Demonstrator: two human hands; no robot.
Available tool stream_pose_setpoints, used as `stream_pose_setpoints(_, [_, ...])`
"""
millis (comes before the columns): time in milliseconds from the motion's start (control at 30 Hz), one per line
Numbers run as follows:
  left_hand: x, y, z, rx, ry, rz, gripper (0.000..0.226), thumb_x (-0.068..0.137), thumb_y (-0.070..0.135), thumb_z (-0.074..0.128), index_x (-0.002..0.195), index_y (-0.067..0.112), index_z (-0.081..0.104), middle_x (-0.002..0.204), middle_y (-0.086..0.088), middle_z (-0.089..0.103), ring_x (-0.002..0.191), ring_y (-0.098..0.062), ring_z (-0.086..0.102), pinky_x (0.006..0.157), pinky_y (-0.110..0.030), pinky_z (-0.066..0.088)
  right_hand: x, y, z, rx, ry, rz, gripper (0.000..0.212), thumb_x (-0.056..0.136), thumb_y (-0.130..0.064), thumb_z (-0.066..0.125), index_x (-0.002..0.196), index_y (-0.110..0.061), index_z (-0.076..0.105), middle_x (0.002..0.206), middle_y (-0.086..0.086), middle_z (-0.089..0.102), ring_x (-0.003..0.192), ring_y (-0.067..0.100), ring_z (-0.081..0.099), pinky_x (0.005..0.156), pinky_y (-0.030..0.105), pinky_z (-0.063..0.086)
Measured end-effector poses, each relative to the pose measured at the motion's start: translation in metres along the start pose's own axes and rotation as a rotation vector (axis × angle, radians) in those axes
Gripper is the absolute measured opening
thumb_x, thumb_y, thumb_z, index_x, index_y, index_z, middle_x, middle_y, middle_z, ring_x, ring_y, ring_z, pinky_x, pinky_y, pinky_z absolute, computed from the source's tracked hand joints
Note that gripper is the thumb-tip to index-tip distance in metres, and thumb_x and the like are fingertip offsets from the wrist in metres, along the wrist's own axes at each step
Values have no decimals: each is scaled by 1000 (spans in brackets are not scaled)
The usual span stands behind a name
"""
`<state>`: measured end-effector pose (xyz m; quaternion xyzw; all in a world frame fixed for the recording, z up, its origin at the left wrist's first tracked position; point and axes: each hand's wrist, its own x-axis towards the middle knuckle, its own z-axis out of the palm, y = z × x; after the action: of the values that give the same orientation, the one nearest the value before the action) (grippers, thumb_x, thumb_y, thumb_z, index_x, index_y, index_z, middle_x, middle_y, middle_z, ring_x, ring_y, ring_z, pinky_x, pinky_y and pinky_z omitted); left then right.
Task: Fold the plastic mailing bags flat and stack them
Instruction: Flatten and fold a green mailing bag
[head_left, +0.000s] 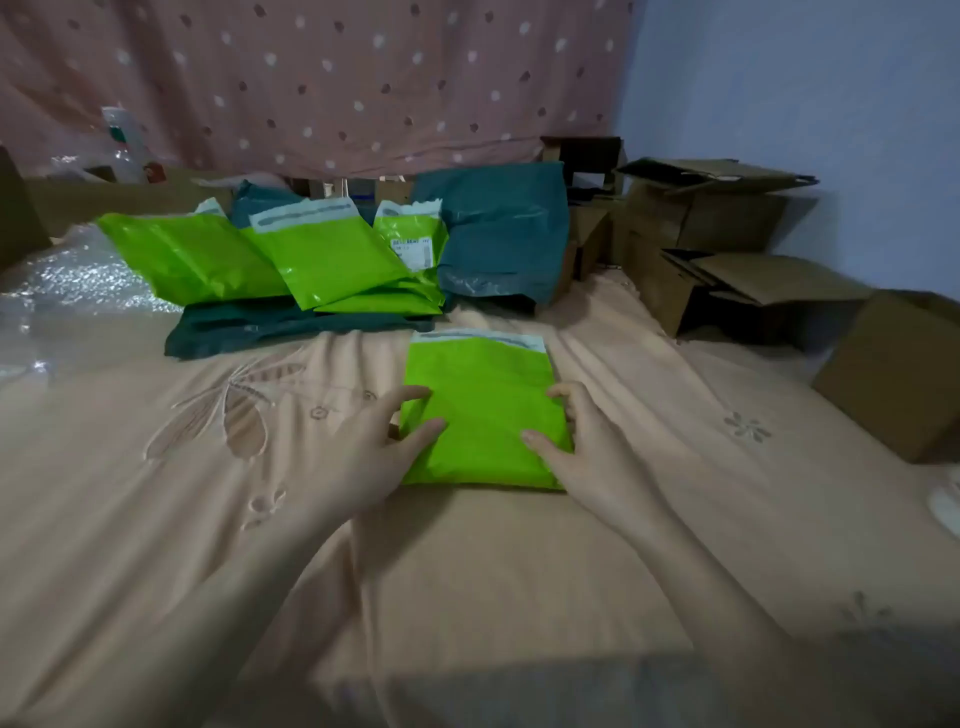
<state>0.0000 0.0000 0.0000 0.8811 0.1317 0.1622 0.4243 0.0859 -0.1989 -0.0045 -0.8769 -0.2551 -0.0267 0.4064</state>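
Observation:
A bright green mailing bag (483, 400) lies flat on the peach bedsheet (208, 519) in front of me, its white sealing flap at the far end. My left hand (374, 452) touches its left edge with spread fingers, thumb on top of the bag. My right hand (587, 441) holds its right edge, thumb on top and fingers along the side. Behind lie three more green bags (332, 260), overlapping, on a dark teal bag (291, 327). A larger teal bag (498, 228) leans behind them to the right.
Bubble wrap (67, 280) covers the left of the bed. Several brown cardboard boxes (717, 239) stand at the right, one more box (898, 374) nearer. A dotted pink curtain (322, 78) hangs behind. A flat cardboard sheet (493, 571) lies under my forearms.

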Motion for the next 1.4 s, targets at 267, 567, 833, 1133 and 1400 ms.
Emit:
stream_pose_setpoints(267, [-8,-2,2,183,179,147,35,96,30,47,126,14,55,132,-10,46,127,-26,39,100,-21,21,-13,-5,4,-407,169,-40,56,88,-56,35,131,-22,46,128,3,47,117,26,41,95,42,39])
stream_pose_setpoints(567, [14,15,35,485,-59,358,85,77,49,-1,144,8,32,152,-11,29,142,-25,23,115,-35,18,8,-28,30,-573,-102,-274,72,88,-46,-1,147,-15,26,157,1,20,145,14,15,117,41,18])
stream_pose_setpoints(833, [21,-2,43,507,-137,354,85,77,47,-4,144,6,30,152,-12,28,144,-24,18,118,-27,5,10,-10,44,-471,-149,-210,87,75,-53,-9,149,-20,20,158,-3,18,146,12,11,117,39,18])
stream_pose_setpoints(1133, [17,8,42,334,-125,180,66,81,42,19,143,27,34,154,-5,24,145,-17,13,115,-24,5,7,-12,44,-517,-75,-224,78,82,-47,0,144,-16,34,151,1,35,141,18,26,115,38,24])
stream_pose_setpoints(1400, [21,6,24,344,-185,-43,70,88,58,43,148,28,21,158,3,12,144,-12,14,116,-34,9,15,-4,19,-322,-227,7,78,86,-67,36,148,-23,23,157,-3,20,144,11,15,118,35,16])
